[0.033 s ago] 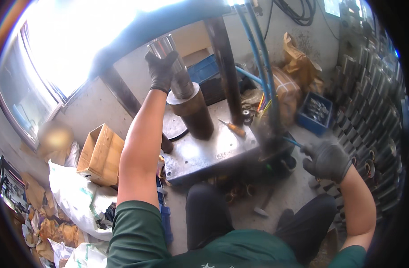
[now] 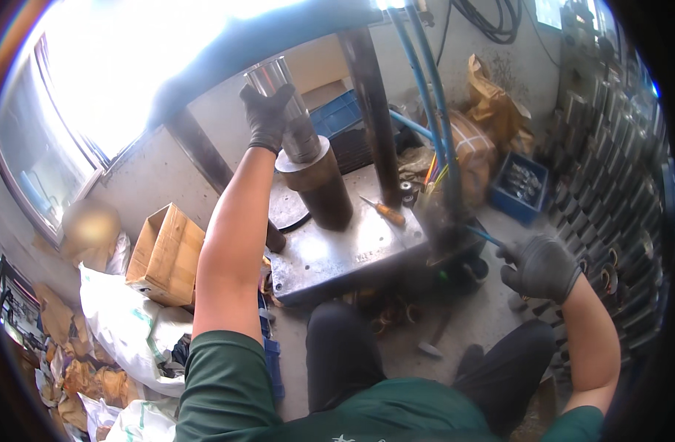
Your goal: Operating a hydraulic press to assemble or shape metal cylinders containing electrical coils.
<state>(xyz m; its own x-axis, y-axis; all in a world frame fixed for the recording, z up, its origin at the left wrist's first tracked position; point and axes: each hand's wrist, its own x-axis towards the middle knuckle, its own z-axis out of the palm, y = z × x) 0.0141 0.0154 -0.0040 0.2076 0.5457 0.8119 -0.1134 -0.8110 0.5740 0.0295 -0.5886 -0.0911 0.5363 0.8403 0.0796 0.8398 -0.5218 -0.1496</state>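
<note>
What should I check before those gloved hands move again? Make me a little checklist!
1. Left hand on the shiny cylinder: ok.
2. Right hand gripping the blue rod: cannot tell; they overlap or nearly meet.
3. Both hands gloved: ok.
4. Shiny cylinder perfectly straight: cannot tell; the lens bends edges.
5. Metal plate free of loose tools: not ok; an orange-handled tool lies there.

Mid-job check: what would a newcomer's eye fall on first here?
Probably the glaring window at upper left, then the shiny metal cylinder near the top centre, in the gloved left hand's grip. Next come the many metal cylinders stacked along the right side, and the orange-handled tool lying on the metal plate at centre.
</note>
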